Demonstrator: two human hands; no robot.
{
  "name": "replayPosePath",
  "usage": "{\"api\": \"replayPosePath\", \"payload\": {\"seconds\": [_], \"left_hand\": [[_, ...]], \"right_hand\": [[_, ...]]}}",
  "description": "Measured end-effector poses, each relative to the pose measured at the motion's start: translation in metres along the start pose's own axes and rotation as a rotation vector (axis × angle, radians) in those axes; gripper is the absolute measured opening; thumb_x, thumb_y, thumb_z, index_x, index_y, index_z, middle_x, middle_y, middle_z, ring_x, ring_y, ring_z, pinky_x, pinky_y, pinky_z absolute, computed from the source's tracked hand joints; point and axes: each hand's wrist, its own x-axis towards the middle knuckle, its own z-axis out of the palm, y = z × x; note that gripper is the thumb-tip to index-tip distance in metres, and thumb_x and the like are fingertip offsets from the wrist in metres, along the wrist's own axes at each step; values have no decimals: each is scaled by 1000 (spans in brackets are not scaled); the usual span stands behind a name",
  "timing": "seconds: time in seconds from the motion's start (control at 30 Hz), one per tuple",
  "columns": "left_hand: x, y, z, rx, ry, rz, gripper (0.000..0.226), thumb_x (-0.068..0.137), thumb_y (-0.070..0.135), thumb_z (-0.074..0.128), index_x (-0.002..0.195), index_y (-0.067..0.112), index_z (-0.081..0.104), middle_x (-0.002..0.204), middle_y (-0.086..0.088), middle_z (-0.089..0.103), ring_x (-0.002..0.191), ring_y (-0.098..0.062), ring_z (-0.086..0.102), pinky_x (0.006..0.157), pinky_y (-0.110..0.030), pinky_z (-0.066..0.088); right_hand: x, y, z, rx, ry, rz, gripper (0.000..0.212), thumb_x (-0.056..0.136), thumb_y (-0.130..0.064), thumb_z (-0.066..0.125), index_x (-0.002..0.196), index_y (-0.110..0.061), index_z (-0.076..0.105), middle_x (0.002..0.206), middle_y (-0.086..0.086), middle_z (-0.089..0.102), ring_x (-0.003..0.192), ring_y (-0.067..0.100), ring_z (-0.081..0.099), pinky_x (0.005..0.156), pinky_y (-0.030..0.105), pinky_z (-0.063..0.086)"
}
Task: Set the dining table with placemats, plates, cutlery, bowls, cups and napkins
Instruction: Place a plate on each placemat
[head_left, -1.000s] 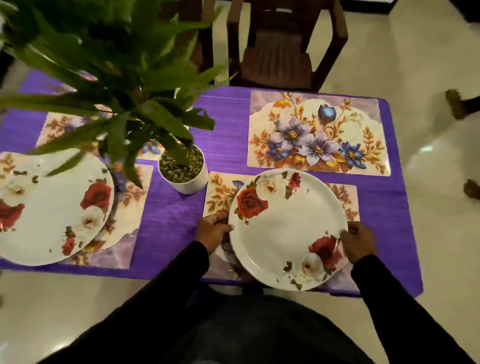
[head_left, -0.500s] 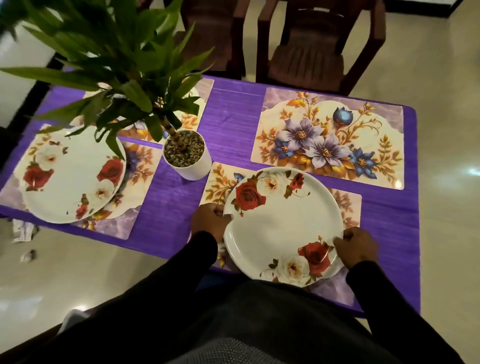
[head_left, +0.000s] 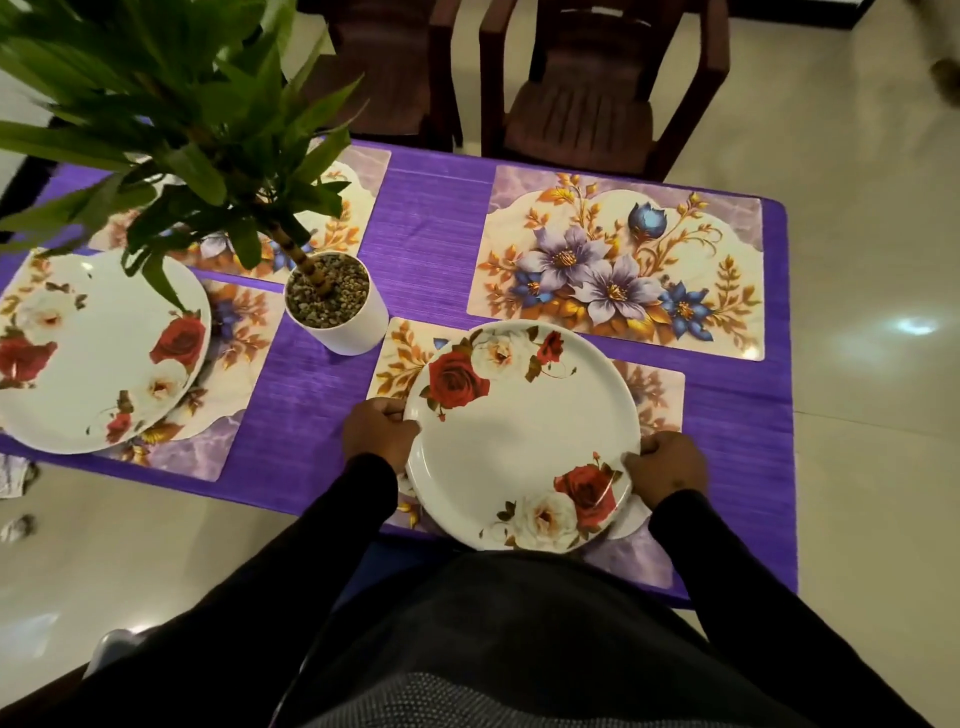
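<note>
A white plate with red and white roses (head_left: 519, 436) lies over the near floral placemat (head_left: 654, 395) at the front of the purple table (head_left: 431, 244). My left hand (head_left: 379, 434) grips its left rim and my right hand (head_left: 667, 467) grips its right rim. A second rose plate (head_left: 98, 348) sits on the placemat (head_left: 239, 332) at the left. Bare placemats lie at the far right (head_left: 618, 265) and at the far left (head_left: 353, 208) behind the plant.
A potted plant in a white pot (head_left: 335, 304) stands mid-table, its leaves overhanging the left side. Two dark brown chairs (head_left: 597, 88) stand beyond the far edge. Glossy tiled floor surrounds the table; small scraps (head_left: 15, 478) lie on the floor at left.
The view has shifted so more of the table's left shows. Both hands stay on the plate's rim, which sits in about the same place on the near placemat.
</note>
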Motion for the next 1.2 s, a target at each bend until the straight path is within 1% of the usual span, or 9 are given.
{"api": "replayPosePath", "payload": {"seconds": [0.17,0.33,0.53,0.67,0.83,0.9,1.0,1.1,1.2], "left_hand": [[-5,1,3,6,24,24,33,82,15,81,114,10,73,115,-9,74,91,-20,62,81,-34,50],[-9,4,7,-5,30,-8,38,83,21,81,118,13,70,119,-8,72,105,-27,67,91,-42,54],[-1,4,3,-32,-10,-45,39,78,19,84,114,10,71,114,-9,74,101,-27,68,85,-36,51],[-1,7,3,-43,9,-77,40,79,21,84,115,10,71,115,-8,73,97,-24,65,83,-34,50],[-1,6,4,-156,14,-111,48,80,24,83,120,9,62,118,-10,68,94,-22,58,77,-34,45],[-4,4,7,-241,2,-114,50,81,23,83,120,9,54,116,-11,64,101,-29,61,78,-37,47],[-7,-2,7,-291,-6,-104,47,85,20,79,117,11,47,115,-12,62,104,-32,61,84,-43,53],[-5,-9,-2,-276,-33,-66,36,88,14,74,114,14,49,117,-11,64,103,-29,61,85,-40,52],[1,-14,-12,-208,-72,-2,34,89,14,73,119,10,58,120,-9,67,106,-29,62,90,-41,52]], "right_hand": [[-4,-2,1,57,1,15,12,83,-20,76,86,-11,70,88,7,69,84,27,62,73,29,45],[-7,-3,0,79,3,20,15,85,-19,75,75,-12,66,84,5,70,81,25,67,72,33,55],[-8,-4,-2,105,12,34,11,85,-18,76,81,-9,71,82,5,70,80,24,67,71,29,51],[-11,-6,-7,135,12,42,11,86,-17,75,86,-6,72,82,7,67,75,22,60,68,26,43],[-11,-10,-8,230,-7,1,14,90,-15,66,99,-4,64,92,9,65,83,27,58,66,27,38],[-15,-14,-4,288,-10,-4,13,94,-12,61,103,-7,54,97,9,62,86,27,56,62,26,38],[-23,-19,1,370,7,8,15,96,-6,56,106,-9,45,92,3,53,84,22,51,51,19,32],[-27,-22,5,393,59,21,15,94,-5,57,104,-9,46,94,6,55,85,23,51,50,19,31],[-32,-24,7,404,77,34,14,93,-5,59,102,-9,48,96,7,58,86,23,53,52,20,33]]}}
